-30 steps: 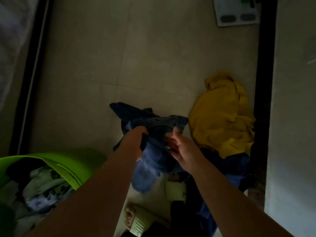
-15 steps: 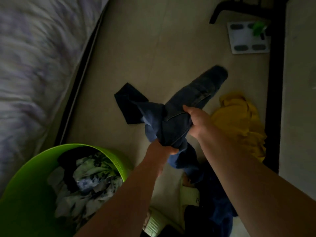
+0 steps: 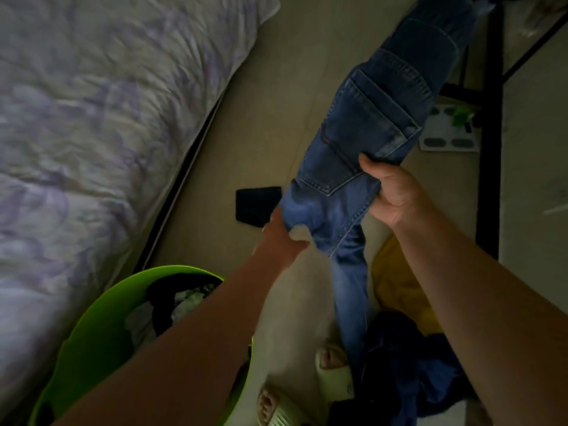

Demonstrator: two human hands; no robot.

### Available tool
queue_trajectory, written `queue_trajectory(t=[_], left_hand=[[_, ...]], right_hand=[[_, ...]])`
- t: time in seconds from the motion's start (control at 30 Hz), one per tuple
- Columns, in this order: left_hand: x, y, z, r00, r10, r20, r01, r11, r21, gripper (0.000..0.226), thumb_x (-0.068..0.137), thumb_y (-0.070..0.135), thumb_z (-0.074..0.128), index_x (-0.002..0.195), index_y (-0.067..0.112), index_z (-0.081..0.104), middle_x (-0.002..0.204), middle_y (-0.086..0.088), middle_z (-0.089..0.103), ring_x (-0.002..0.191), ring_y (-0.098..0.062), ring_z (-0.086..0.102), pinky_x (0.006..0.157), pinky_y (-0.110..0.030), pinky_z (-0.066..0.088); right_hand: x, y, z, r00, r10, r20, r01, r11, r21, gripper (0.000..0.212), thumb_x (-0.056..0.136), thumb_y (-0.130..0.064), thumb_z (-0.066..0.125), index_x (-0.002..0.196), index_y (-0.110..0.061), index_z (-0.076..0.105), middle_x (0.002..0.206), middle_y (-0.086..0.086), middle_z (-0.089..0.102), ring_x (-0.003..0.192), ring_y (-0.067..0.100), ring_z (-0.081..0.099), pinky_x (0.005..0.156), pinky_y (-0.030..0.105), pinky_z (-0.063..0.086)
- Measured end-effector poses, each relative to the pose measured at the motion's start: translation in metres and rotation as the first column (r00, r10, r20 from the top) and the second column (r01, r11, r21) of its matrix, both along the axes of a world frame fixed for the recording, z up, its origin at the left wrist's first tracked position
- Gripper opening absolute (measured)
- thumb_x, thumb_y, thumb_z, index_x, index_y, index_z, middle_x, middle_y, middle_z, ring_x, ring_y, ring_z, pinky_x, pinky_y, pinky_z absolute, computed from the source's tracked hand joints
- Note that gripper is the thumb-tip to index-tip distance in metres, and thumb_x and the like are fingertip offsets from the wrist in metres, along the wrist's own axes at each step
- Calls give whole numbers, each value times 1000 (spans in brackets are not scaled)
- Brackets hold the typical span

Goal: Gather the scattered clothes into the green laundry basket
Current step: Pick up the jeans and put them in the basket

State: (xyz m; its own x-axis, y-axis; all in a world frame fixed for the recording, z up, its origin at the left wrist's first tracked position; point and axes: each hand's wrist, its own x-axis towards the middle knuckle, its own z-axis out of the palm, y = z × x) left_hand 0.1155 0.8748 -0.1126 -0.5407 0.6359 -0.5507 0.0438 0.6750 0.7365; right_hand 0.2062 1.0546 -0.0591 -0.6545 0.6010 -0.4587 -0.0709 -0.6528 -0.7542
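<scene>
Jeans lifted higher | both hands gripping | top cut off

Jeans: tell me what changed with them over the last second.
The jeans went from a bundle low over the floor to lifted high and stretched out; both hands kept hold, the left hand low, the right hand beside the back pocket. The yellow garment and the green laundry basket stayed put.

one jeans, one basket, two slippers
</scene>
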Motion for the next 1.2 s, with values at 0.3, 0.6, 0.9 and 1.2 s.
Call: queue_trajectory(t=[0.3, 0.6, 0.9, 1.2], left_hand=[[-10, 40, 38, 789, -32, -614, -20, 997, -79, 49, 95, 23, 46, 143, 27, 37, 146, -9, 42, 119, -35, 53, 91, -43, 50], [-16, 40, 126, 829, 510, -229, -399, 827, 397, 20, 98, 15, 36, 95, 11, 55, 70, 1, 54, 63, -14, 50, 63, -28, 41], [29, 66, 132, 965, 249, 84, -261, 876, 405, 61, 84, 45, 64, 130, 19, 33, 117, 1, 61, 102, -15, 61, 85, -36, 53], [-8, 94, 122, 853, 513, 98, -523, 840, 146, 49, 83, 44, 63, 120, 12, 59, 116, -15, 64, 109, -32, 62, 88, -35, 50]], right_hand=[[-21, 15, 82, 983, 57, -177, -51, 998, 42, 21, 94, -12, 50, 107, -5, 65, 108, 8, 71, 108, 25, 65, 99, 41, 50], [-65, 54, 134, 963, -155, -219, 158, 987, -5, 29, 99, -26, 47, 110, -3, 61, 100, 14, 71, 100, 32, 65, 83, 43, 55], [-93, 41, 168, 891, -304, -338, 215, 937, -275, 42, 98, -29, 49, 127, 2, 53, 133, 23, 54, 121, 40, 53, 106, 55, 39], [-107, 33, 181, 917, -286, -277, 194, 929, -316, 50, 91, -34, 60, 131, -6, 54, 131, 18, 58, 118, 39, 56, 104, 55, 41]])
